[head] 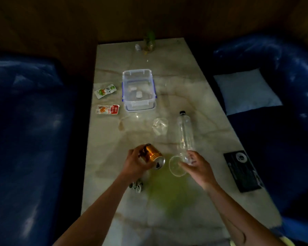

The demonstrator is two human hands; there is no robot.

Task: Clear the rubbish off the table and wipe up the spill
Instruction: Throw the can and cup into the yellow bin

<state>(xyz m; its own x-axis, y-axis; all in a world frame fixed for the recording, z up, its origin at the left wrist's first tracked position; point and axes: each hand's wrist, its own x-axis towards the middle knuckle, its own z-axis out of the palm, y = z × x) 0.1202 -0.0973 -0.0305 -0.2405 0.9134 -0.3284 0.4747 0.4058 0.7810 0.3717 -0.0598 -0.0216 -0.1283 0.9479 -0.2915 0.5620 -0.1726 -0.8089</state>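
Here the gold drink can (152,155) is grasped in the left hand (137,164) and the clear bottle (185,134) in the right hand (198,166), above the near-edge spill (169,190); both should be carried level, clear of the surface (194,82).

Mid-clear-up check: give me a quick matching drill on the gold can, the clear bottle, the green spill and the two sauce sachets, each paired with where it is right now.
Things:
1. gold can
2. clear bottle
3. green spill
4. sauce sachets

Places:
A. lying near the table's left edge, beside the clear plastic box
B. held in the right hand
C. spread on the tabletop between the two forearms
D. gripped in the left hand, tipped on its side

Pairs: 1-D, 2-B, 3-C, 4-A
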